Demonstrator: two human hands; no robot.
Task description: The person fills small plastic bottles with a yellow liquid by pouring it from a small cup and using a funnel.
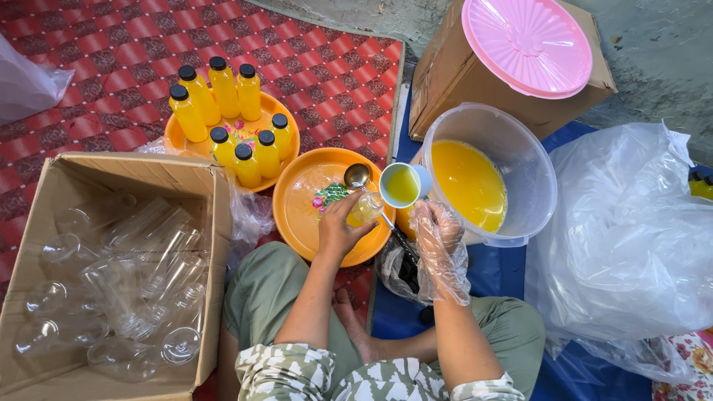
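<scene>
Hands meet over the near orange tray (297, 215), our landmark here. Our left hand (338, 230) is curled closed around a small clear bottle (365, 208) standing at the tray's right edge, partly filled with yellow juice. Our right hand (438, 238), in a loose clear plastic glove, is closed on the handle of a pale blue cup (401, 186) of juice tipped just above the bottle's mouth. A metal spoon (357, 175) lies beside the cup. Right of the tray stands a clear bucket (520, 148), about half full of juice. Behind the tray, a second orange tray (178, 137) carries eight filled, black-capped bottles (223, 89). Left of the tray, a cardboard box (44, 193) holds many empty clear bottles (126, 282), so we judge the filling well begun, with much left.
</scene>
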